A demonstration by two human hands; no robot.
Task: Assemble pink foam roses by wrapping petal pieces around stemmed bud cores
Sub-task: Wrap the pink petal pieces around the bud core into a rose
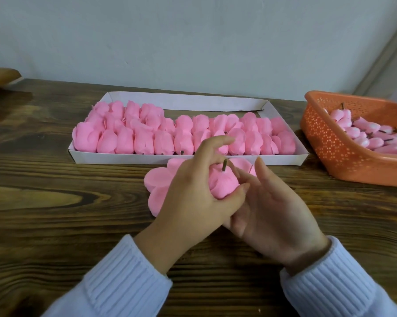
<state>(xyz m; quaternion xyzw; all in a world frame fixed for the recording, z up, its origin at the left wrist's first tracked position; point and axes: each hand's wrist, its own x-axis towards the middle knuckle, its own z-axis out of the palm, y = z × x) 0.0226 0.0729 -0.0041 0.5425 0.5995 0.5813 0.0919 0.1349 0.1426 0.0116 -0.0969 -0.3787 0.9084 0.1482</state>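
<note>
My left hand (193, 193) grips a pink foam rose (221, 185) held upside down, its short brown stem (225, 165) pointing up. My right hand (270, 211) cups the rose from the right and below, fingertips touching the petals near the stem. Under both hands a stack of flat pink petal pieces (157, 186) lies on the wooden table. Behind them a shallow white cardboard tray (216, 160) holds several rows of finished pink roses (124, 133).
An orange perforated plastic basket (330, 147) at the right holds several stemmed pink bud cores (362, 133). A brown object (0, 76) sits at the table's far left edge. A pale wall runs behind the table (44, 191).
</note>
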